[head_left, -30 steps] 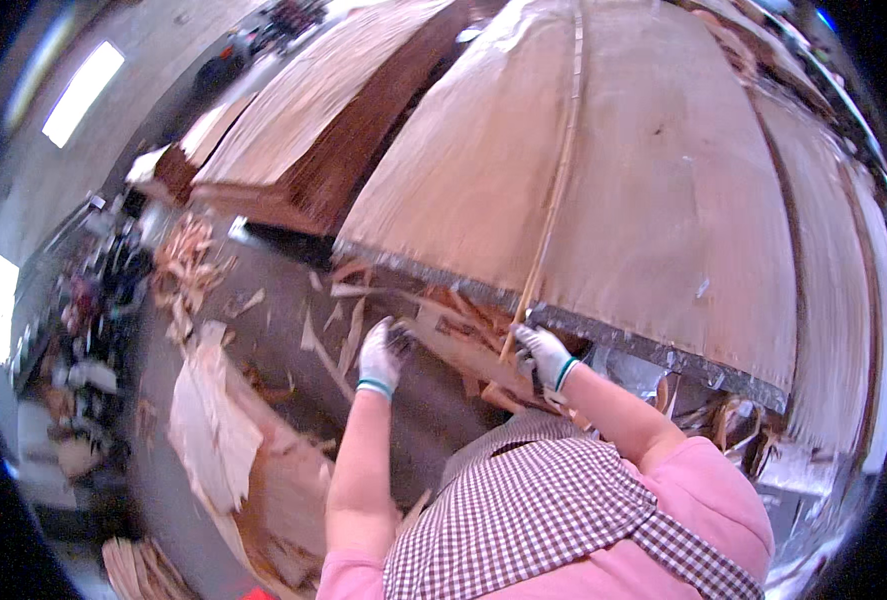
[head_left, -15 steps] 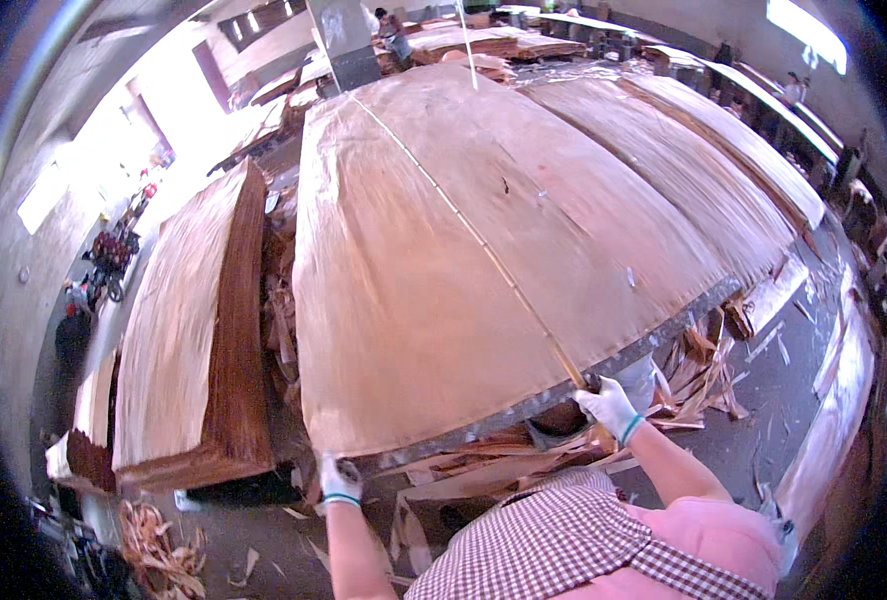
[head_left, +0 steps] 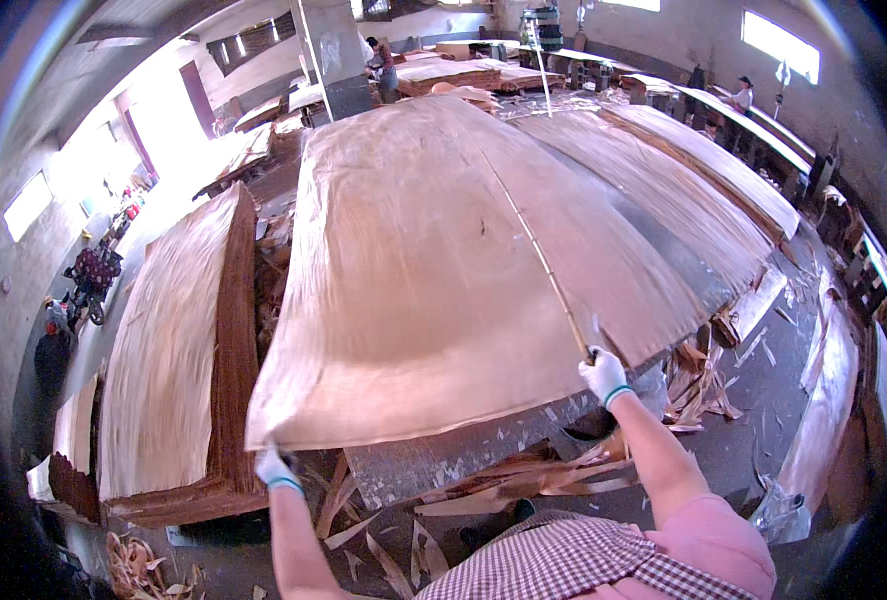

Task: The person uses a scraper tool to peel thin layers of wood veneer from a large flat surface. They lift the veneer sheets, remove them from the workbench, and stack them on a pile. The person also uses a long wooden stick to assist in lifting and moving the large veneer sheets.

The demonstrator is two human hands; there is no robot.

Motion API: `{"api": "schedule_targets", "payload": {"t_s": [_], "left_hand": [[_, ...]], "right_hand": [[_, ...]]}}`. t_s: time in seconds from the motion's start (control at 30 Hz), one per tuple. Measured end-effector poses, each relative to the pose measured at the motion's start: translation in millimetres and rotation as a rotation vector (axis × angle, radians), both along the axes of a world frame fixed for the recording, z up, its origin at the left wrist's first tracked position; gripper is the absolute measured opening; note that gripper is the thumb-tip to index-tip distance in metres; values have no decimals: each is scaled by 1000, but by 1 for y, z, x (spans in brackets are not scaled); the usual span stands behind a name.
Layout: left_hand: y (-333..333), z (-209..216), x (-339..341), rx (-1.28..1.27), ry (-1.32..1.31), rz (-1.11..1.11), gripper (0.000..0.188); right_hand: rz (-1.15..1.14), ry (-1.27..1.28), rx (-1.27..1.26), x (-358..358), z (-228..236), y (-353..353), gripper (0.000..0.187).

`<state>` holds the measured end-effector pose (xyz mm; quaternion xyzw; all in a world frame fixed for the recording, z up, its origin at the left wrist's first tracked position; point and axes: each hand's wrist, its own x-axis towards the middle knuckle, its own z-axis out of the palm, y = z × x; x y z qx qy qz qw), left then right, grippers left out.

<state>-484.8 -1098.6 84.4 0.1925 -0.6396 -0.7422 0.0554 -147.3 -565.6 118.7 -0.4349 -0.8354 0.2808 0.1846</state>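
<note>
A large thin sheet of pale wood veneer (head_left: 403, 320) spreads across the low grey worktable (head_left: 463, 465) in front of me. My left hand (head_left: 275, 468), in a white glove with a teal cuff, is closed on the sheet's near left corner. That corner hangs out past the table, and the near part of the sheet bulges. My right hand (head_left: 603, 376), gloved the same way, is wrapped round the near end of a long thin bamboo stick (head_left: 541, 255). The stick runs away from me over the sheet, its far part lying over the veneer.
A thick veneer stack (head_left: 168, 370) stands on the left. More veneer sheets (head_left: 663, 180) lie at the right. Torn strips (head_left: 698, 385) and scraps litter the floor around the table. A pillar (head_left: 335, 60) rises beyond; one person (head_left: 383, 68) works near it, another (head_left: 741, 95) at far right.
My left hand has moved left, drawing the sheet's near corner with it and baring more of the table's near edge. The stick's far end has swung right; my right hand has risen slightly.
</note>
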Motion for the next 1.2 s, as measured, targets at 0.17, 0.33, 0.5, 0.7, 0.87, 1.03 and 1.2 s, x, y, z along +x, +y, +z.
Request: {"api": "schedule_targets", "payload": {"t_s": [0.17,0.33,0.5,0.7,0.87,1.03,1.2], "left_hand": [[-123,17,-105,7,23,229,12],[-148,-26,-86,-72,-49,336,24],[-190,-50,-6,-438,-169,499,27],[-200,-55,58,-586,-389,579,35],[-175,-57,36,-617,-262,425,43],[-35,-41,-47,-291,184,-360,29],[170,9,76,-193,286,-1432,23]], "right_hand": [[74,-65,-36,-52,-53,-45,31],[99,-158,-51,-27,-91,-77,37],[127,-59,-145,15,-90,-106,33],[77,403,-324,30,-96,-104,29],[9,111,-132,17,-64,-79,28],[-83,134,100,32,-64,-78,21],[-619,173,92,119,-82,-217,26]]}}
